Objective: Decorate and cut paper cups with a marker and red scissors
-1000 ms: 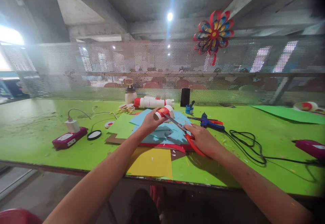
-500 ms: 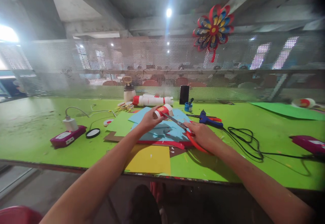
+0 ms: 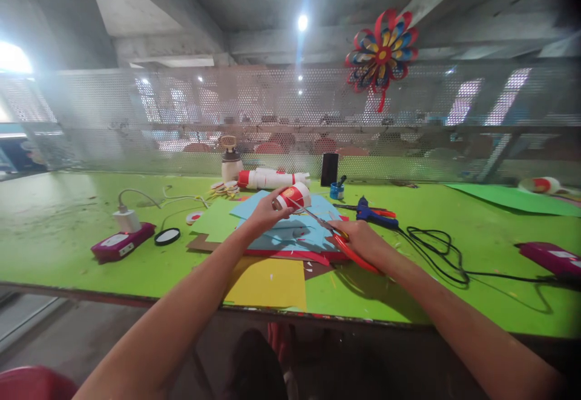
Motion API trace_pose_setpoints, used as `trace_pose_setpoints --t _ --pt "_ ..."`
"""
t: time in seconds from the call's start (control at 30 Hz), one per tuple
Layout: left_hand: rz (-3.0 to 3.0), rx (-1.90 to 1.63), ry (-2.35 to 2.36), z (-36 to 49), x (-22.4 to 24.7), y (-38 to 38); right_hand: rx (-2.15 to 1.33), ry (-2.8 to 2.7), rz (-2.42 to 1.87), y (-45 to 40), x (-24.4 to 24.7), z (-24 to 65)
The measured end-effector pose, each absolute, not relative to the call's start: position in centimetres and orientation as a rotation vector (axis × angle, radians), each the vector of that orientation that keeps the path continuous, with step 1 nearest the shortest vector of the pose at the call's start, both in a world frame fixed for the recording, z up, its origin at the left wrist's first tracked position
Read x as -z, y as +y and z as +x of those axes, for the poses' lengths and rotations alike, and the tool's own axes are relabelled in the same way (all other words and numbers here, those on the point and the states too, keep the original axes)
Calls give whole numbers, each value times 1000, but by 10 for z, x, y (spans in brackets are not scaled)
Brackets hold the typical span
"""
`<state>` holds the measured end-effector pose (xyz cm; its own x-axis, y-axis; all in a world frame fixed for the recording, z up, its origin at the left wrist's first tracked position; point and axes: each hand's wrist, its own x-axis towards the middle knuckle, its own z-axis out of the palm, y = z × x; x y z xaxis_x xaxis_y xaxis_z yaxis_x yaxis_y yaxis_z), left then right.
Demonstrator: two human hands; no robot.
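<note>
A red and white paper cup (image 3: 295,196) lies on its side in my left hand (image 3: 267,211), whose fingers close around its left end. My right hand (image 3: 358,238) is shut on a pair of scissors (image 3: 347,250) with red-orange handles. Their blades point up and left and meet the cup's lower right side; how deep they reach into it I cannot tell. Beneath both hands is a pile of coloured paper, with light blue sheets (image 3: 254,207) on top and a yellow sheet (image 3: 267,285) at the near edge.
A blue glue gun (image 3: 374,213) with a looped black cord lies at the right. Stacked cups (image 3: 276,178), a spray bottle (image 3: 231,163) and a blue paint jar (image 3: 336,190) stand behind the paper. A purple power strip (image 3: 122,241) and a black-rimmed disc (image 3: 167,236) lie left.
The cup has turned slightly in my left hand, showing more of its red side and yellow emblem. The scissor blades have opened somewhat and tilted against the cup.
</note>
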<state>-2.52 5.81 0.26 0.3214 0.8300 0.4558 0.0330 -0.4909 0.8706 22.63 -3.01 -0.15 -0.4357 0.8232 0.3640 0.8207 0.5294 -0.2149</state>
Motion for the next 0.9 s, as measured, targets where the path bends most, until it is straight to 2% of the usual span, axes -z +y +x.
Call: trace_pose_setpoints --t 0.33,0.9 --pt "1546 -1117 543 -35 -7 59 -70 -2341 -1347 -27 4 230" --pt "1557 -1171 551 -29 -2 59 -168 -2365 -1369 -20 5 231"
